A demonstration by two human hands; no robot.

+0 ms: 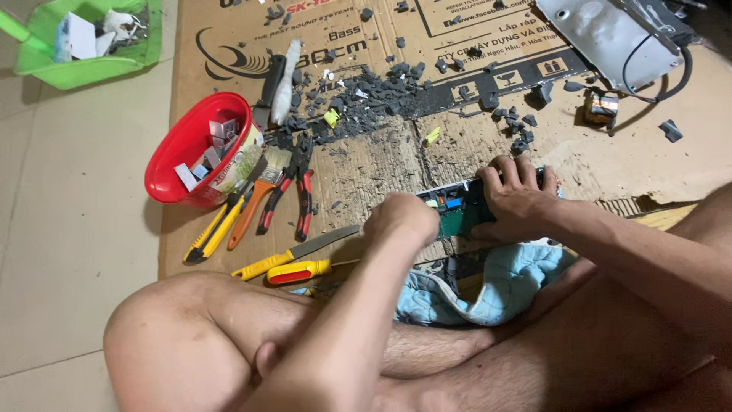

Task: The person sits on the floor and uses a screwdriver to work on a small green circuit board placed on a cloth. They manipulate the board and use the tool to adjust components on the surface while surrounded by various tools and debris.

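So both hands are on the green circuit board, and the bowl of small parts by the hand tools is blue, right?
Not quite. The bowl is red, as the head view shows. Both the left hand and right hand are on the green circuit board, and the bowl sits beside the hand tools.

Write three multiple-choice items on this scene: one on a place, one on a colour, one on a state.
1. Where do the pliers lie?
A. in the green basket
B. on the cardboard, right of the red bowl
C. on the blue cloth

2. What colour is the circuit board between the hands?
A. green
B. white
C. orange

3. How is the right hand placed?
A. lifted clear of the board
B. inside the bowl
C. pressed down on the board, fingers spread

Answers: 1 B, they rest on the cardboard beside the red bowl. 2 A, green shows between the left hand and the right. 3 C, the fingers lie over the board's far edge.
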